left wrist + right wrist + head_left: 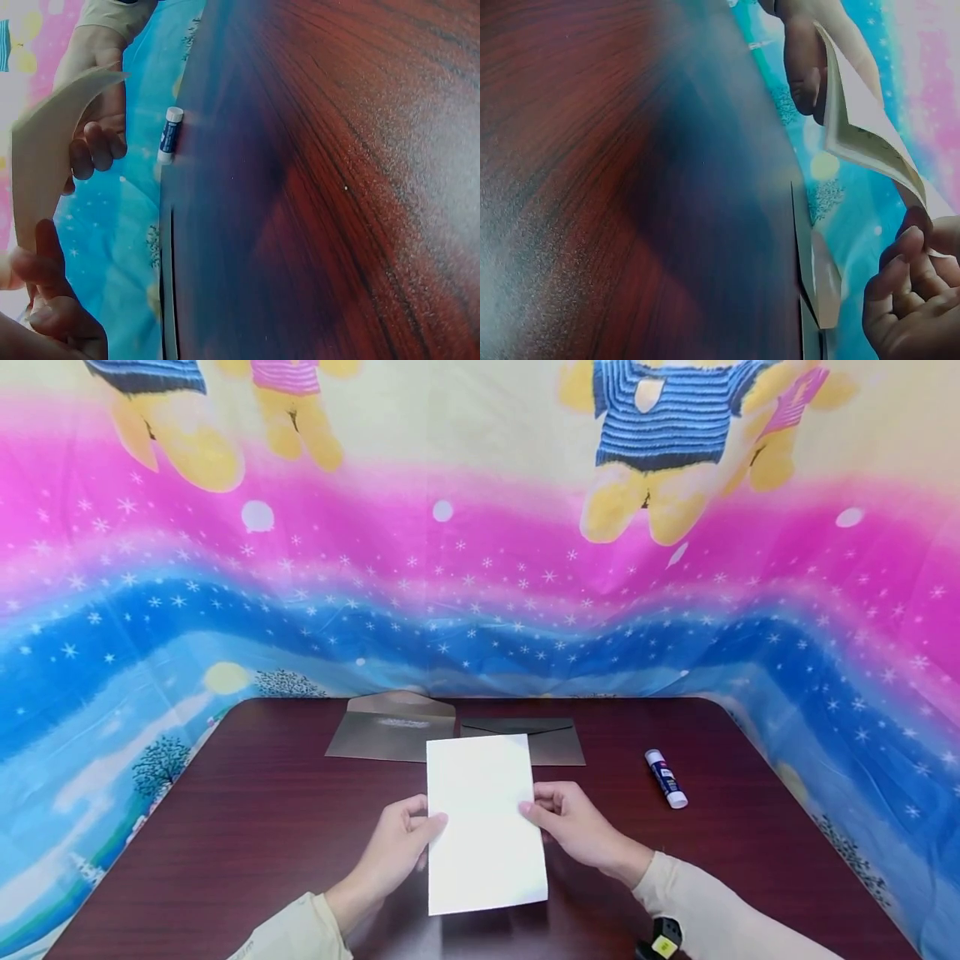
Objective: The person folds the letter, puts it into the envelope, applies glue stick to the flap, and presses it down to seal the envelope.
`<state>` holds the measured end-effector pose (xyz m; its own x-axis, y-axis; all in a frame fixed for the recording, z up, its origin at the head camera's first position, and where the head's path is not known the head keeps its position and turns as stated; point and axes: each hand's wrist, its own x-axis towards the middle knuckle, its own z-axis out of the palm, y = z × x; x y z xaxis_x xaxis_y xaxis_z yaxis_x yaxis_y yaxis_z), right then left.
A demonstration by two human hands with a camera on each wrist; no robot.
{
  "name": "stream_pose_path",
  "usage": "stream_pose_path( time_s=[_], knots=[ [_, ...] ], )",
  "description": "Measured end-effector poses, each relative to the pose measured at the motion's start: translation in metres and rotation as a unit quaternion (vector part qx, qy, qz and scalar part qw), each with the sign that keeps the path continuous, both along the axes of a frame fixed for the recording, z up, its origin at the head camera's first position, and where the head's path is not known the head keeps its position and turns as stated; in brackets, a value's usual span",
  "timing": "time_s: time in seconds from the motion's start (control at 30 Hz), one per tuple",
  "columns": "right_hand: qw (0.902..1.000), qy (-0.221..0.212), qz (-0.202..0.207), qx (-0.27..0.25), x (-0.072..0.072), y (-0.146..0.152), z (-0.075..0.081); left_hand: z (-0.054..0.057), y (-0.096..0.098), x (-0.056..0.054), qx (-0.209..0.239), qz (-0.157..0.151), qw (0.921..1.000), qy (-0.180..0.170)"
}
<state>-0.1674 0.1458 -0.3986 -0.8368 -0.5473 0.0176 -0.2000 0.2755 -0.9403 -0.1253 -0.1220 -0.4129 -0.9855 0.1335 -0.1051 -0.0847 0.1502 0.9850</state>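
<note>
A white folded sheet of paper [483, 827] stands raised above the table in the head view. My left hand [397, 847] pinches its left edge, thumb on the near face and fingers behind. The right edge is pinched the same way by my right hand [577, 831]. Seen from the right wrist, the paper [866, 112] bows and its layers part at one edge, with faint marks on an inner face. Beyond it lie a grey-brown envelope [390, 731] with its flap lifted and a second envelope [558, 747] with its flap down, partly hidden by the paper.
A glue stick [666, 779] with a white cap lies on the right of the dark red-brown table [247, 827]. A printed cloth [480, 568] hangs along the table's back and sides. A small black device [663, 937] is at the right sleeve.
</note>
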Motion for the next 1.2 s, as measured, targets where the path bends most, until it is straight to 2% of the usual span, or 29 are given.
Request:
stream_pose_path(
  time_s=[0.13,0.3,0.47,0.6,0.83,1.0,1.1,1.2],
  knots=[
    [0.9999,-0.011,0.000,-0.008,-0.001,0.004,-0.001,0.001,-0.001,0.000,0.011,-0.006,0.9999,-0.004],
    [0.9988,-0.048,0.001,-0.011,-0.001,0.009,0.000,0.001,-0.003,0.000,0.020,-0.016,0.9997,-0.004],
    [0.9951,-0.090,0.013,-0.039,-0.001,0.012,0.000,0.002,-0.007,-0.002,0.035,-0.019,0.9992,-0.008],
    [0.9898,-0.112,0.030,-0.083,-0.002,0.013,-0.003,0.002,-0.011,-0.002,0.063,-0.033,0.9973,-0.021],
    [0.9722,-0.159,0.063,-0.160,-0.003,0.016,-0.006,0.004,-0.015,-0.001,0.134,-0.068,0.9871,-0.057],
    [0.9591,-0.181,0.091,-0.198,-0.002,0.018,-0.007,0.006,-0.016,0.000,0.194,-0.089,0.9739,-0.078],
    [0.9539,-0.183,0.108,-0.212,-0.002,0.019,-0.007,0.006,-0.017,0.000,0.208,-0.104,0.9695,-0.078],
    [0.9512,-0.182,0.121,-0.218,-0.001,0.021,-0.006,0.005,-0.018,0.001,0.207,-0.115,0.9693,-0.067]
  ],
)
